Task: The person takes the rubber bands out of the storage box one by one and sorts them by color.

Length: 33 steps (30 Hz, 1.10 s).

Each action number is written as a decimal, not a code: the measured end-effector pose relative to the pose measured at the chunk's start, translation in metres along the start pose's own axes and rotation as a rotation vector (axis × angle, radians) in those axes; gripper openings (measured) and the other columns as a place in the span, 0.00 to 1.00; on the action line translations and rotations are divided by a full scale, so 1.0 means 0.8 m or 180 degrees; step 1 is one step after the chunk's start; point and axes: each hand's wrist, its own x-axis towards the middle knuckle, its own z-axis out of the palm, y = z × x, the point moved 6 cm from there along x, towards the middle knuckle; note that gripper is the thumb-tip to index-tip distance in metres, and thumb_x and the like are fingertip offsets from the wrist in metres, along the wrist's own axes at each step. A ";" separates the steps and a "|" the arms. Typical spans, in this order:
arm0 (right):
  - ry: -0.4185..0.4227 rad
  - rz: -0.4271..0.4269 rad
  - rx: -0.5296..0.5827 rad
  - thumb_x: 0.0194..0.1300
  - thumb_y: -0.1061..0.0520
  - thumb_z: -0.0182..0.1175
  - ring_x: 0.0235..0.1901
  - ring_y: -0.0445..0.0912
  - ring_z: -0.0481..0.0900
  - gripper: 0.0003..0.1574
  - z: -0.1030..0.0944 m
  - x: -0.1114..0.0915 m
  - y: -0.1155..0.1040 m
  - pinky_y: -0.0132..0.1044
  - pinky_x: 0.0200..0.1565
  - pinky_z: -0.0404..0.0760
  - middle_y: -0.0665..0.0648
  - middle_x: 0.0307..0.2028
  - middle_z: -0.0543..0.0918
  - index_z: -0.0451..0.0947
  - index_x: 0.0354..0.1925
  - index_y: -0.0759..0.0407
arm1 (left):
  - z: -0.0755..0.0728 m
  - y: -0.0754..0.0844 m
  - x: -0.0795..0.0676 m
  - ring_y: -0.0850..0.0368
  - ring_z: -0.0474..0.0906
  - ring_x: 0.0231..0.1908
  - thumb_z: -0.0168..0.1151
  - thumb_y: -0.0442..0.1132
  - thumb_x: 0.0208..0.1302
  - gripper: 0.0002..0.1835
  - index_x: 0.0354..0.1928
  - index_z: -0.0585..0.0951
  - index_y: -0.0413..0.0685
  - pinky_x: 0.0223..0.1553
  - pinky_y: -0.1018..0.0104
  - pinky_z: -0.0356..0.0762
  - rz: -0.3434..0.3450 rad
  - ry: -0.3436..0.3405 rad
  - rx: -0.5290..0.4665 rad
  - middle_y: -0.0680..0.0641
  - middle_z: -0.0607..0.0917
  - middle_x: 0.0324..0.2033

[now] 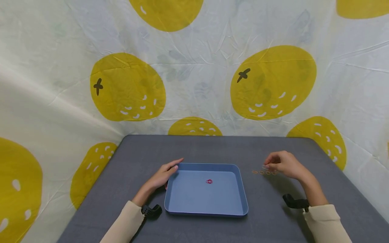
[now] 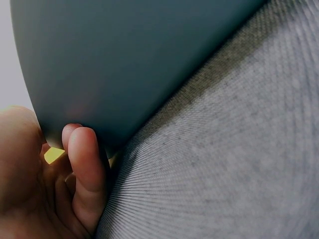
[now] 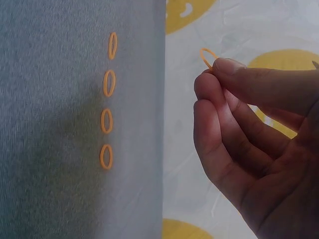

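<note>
A blue rectangular tray (image 1: 206, 199) lies on the grey table. My left hand (image 1: 162, 176) holds its far left corner. In the left wrist view, curled fingers (image 2: 85, 154) press against the tray's outer wall (image 2: 114, 64). Over the table to the right of the tray, my right hand (image 1: 285, 165) pinches a small orange rubber band (image 3: 207, 58) between thumb and fingertips, raised off the surface. Several similar orange rubber bands (image 3: 106, 121) lie spaced in a row on the table below that hand. A small red item or mark (image 1: 209, 181) shows on the tray's floor, too small to identify.
The grey table (image 1: 146, 148) runs back to a hanging white cloth (image 1: 197, 84) printed with large yellow fruit shapes. Black wrist straps (image 1: 296, 202) sit on both forearms, just beyond the light sleeves (image 1: 326, 222).
</note>
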 end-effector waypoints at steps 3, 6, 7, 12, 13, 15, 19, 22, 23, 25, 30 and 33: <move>-0.0012 0.0037 0.0013 0.63 0.59 0.64 0.26 0.46 0.82 0.04 -0.002 -0.002 0.005 0.36 0.28 0.80 0.58 0.31 0.86 0.82 0.36 0.59 | 0.000 0.000 0.001 0.55 0.67 0.07 0.43 0.52 0.76 0.23 0.70 0.64 0.72 0.12 0.52 0.75 0.0008 0.0001 0.0023 0.49 0.68 0.67; -0.0009 0.0073 0.0018 0.63 0.59 0.64 0.27 0.46 0.82 0.04 -0.003 -0.003 0.010 0.37 0.28 0.80 0.58 0.31 0.86 0.82 0.36 0.60 | -0.001 0.001 0.000 0.55 0.67 0.07 0.43 0.51 0.76 0.23 0.70 0.64 0.70 0.12 0.52 0.75 0.0015 0.0012 0.0032 0.49 0.68 0.67; -0.0012 0.0073 0.0021 0.63 0.60 0.64 0.27 0.46 0.82 0.05 -0.004 -0.003 0.012 0.37 0.28 0.80 0.59 0.32 0.86 0.82 0.36 0.60 | -0.001 0.001 0.000 0.55 0.67 0.07 0.43 0.52 0.76 0.23 0.70 0.64 0.70 0.12 0.52 0.75 0.0017 0.0015 0.0034 0.49 0.68 0.67; -0.0037 0.0138 0.0060 0.63 0.61 0.64 0.27 0.46 0.82 0.05 -0.004 -0.004 0.021 0.38 0.29 0.81 0.59 0.31 0.86 0.82 0.36 0.62 | 0.000 0.001 0.001 0.55 0.67 0.08 0.43 0.52 0.76 0.23 0.70 0.64 0.70 0.12 0.53 0.74 0.0017 0.0020 0.0026 0.49 0.68 0.67; -0.0045 0.0148 0.0066 0.63 0.62 0.63 0.27 0.46 0.82 0.05 -0.003 -0.004 0.022 0.38 0.29 0.82 0.59 0.31 0.86 0.82 0.36 0.63 | 0.000 0.000 0.001 0.55 0.67 0.07 0.43 0.52 0.76 0.23 0.70 0.64 0.70 0.12 0.53 0.74 0.0018 0.0014 0.0024 0.49 0.69 0.67; -0.0060 0.0167 0.0084 0.63 0.62 0.63 0.27 0.46 0.82 0.05 -0.003 -0.005 0.025 0.38 0.30 0.82 0.59 0.31 0.86 0.82 0.37 0.64 | 0.000 0.000 0.001 0.55 0.67 0.07 0.43 0.52 0.76 0.24 0.71 0.64 0.69 0.12 0.54 0.74 0.0021 0.0008 0.0026 0.48 0.69 0.66; -0.0078 0.0180 0.0153 0.64 0.62 0.62 0.28 0.47 0.83 0.06 -0.004 -0.007 0.029 0.39 0.31 0.83 0.60 0.32 0.86 0.82 0.38 0.65 | 0.001 0.001 0.001 0.53 0.68 0.07 0.43 0.52 0.76 0.24 0.71 0.63 0.66 0.11 0.54 0.74 0.0070 -0.0015 0.0035 0.45 0.70 0.66; -0.0085 0.0194 0.0179 0.65 0.61 0.61 0.29 0.48 0.84 0.07 -0.005 -0.009 0.031 0.39 0.31 0.83 0.60 0.32 0.86 0.82 0.38 0.65 | 0.001 0.002 0.001 0.52 0.68 0.06 0.42 0.51 0.76 0.24 0.72 0.63 0.64 0.10 0.53 0.74 0.0108 -0.0031 0.0031 0.42 0.69 0.67; -0.0085 0.0199 0.0175 0.65 0.61 0.61 0.29 0.48 0.84 0.07 -0.005 -0.010 0.032 0.39 0.31 0.83 0.60 0.32 0.86 0.82 0.39 0.65 | 0.001 0.002 0.001 0.52 0.68 0.06 0.43 0.51 0.76 0.24 0.72 0.63 0.64 0.10 0.53 0.74 0.0105 -0.0034 0.0036 0.43 0.69 0.67; -0.0079 0.0207 0.0164 0.65 0.61 0.61 0.29 0.47 0.84 0.07 -0.006 -0.011 0.034 0.39 0.31 0.83 0.60 0.32 0.86 0.82 0.39 0.65 | 0.001 0.001 0.001 0.52 0.68 0.06 0.43 0.51 0.76 0.24 0.72 0.63 0.64 0.11 0.53 0.74 0.0107 -0.0041 0.0038 0.43 0.68 0.67; -0.0055 0.0230 0.0156 0.64 0.61 0.62 0.29 0.47 0.84 0.07 -0.008 -0.012 0.037 0.38 0.31 0.83 0.60 0.32 0.86 0.82 0.38 0.65 | 0.001 0.001 0.001 0.53 0.68 0.07 0.43 0.51 0.76 0.25 0.72 0.62 0.62 0.11 0.53 0.74 0.0100 -0.0053 0.0052 0.45 0.68 0.67; -0.0049 0.0244 0.0151 0.64 0.61 0.62 0.29 0.47 0.84 0.07 -0.008 -0.012 0.039 0.38 0.31 0.83 0.60 0.32 0.86 0.82 0.38 0.65 | 0.001 0.000 0.001 0.53 0.68 0.07 0.43 0.51 0.76 0.25 0.72 0.62 0.62 0.11 0.54 0.74 0.0110 -0.0050 0.0045 0.44 0.68 0.67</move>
